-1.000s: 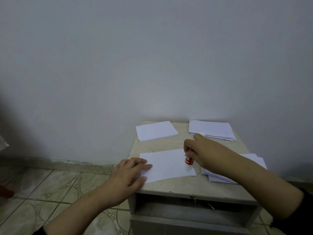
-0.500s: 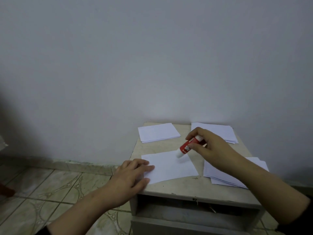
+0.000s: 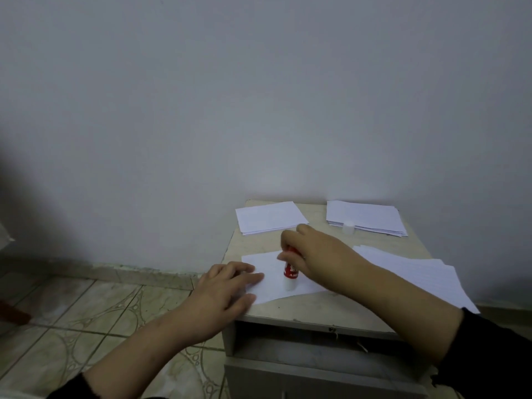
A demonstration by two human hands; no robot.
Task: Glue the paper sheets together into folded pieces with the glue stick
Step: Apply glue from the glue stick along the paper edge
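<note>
Right hand (image 3: 319, 260) gripped the glue stick (image 3: 290, 273), fingers curled round its red body, white tip down on the sheet (image 3: 269, 262) at the tabletop's (image 3: 316, 308) front edge. Left hand (image 3: 227, 289) lay flat, fingers straight, pressing the sheet's left end by the front-left corner. Paper stacks sat at back-left (image 3: 270, 217), back-right (image 3: 367, 217) and right edge (image 3: 417, 272). White cap (image 3: 348, 226) stood against the back-right stack.

The right hand (image 3: 319, 259) has tipped the glue stick (image 3: 290, 274) up straight and moved it from the sheet's (image 3: 269, 292) far edge down to the middle.
</note>
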